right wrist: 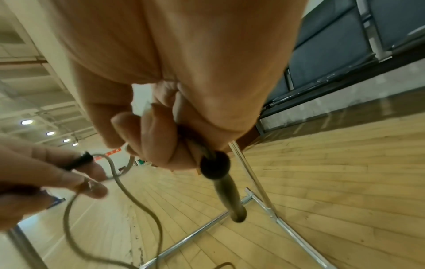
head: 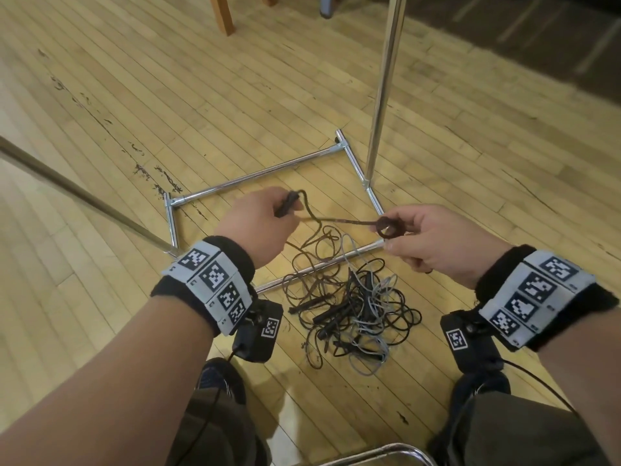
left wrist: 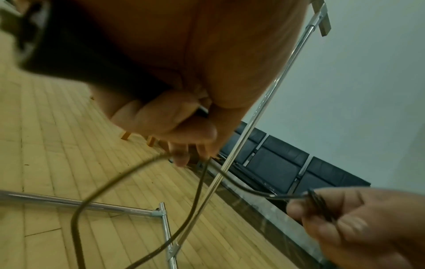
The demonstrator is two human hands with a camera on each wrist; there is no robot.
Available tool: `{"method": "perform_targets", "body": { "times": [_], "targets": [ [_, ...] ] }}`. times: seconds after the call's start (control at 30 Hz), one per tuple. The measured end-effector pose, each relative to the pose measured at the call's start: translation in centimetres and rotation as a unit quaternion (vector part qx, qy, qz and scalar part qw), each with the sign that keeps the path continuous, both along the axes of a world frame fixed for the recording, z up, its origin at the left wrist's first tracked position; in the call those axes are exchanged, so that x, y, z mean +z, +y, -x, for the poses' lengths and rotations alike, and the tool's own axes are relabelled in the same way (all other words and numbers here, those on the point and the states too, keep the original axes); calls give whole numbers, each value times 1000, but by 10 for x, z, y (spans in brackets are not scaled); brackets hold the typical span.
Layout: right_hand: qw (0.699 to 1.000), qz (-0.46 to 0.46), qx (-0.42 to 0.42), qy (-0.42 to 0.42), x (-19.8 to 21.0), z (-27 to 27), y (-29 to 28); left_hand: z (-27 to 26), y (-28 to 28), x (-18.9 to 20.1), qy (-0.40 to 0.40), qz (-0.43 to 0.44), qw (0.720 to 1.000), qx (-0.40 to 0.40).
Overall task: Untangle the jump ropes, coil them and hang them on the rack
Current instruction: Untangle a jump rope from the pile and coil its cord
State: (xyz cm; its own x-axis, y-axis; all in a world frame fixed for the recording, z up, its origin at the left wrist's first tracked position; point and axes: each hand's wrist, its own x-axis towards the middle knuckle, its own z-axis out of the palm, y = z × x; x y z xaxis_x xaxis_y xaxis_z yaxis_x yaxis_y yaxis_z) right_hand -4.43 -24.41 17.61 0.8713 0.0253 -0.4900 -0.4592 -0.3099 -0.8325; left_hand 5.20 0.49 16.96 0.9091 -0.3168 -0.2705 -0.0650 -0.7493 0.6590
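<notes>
My left hand [head: 285, 211] grips a black handle [head: 286, 202] of the brown jump rope [head: 312, 215], held above the floor. A taut stretch of that rope runs right to a small coil [head: 389, 227], which my right hand [head: 395, 237] pinches between thumb and fingers. The rope's remaining length drops into a tangle of brown, black and grey ropes [head: 351, 309] on the floor below. In the left wrist view the left fingers [left wrist: 174, 123] curl round the handle. The right wrist view has the right fingers [right wrist: 156, 138] closed on the coil [right wrist: 216, 167].
The chrome rack's base frame [head: 255, 178] lies on the wooden floor around and behind the tangle, with its upright pole [head: 383, 95] at the right. A slanted metal bar [head: 84, 196] crosses at the left. Wooden furniture legs [head: 223, 15] stand at the back.
</notes>
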Motion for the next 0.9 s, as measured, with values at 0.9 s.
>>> {"method": "perform_targets", "body": {
  "times": [0.9],
  "targets": [
    [995, 33, 40, -81, 9, 3, 9, 16, -19, -3, 55, 121, 990, -52]
  ]
}}
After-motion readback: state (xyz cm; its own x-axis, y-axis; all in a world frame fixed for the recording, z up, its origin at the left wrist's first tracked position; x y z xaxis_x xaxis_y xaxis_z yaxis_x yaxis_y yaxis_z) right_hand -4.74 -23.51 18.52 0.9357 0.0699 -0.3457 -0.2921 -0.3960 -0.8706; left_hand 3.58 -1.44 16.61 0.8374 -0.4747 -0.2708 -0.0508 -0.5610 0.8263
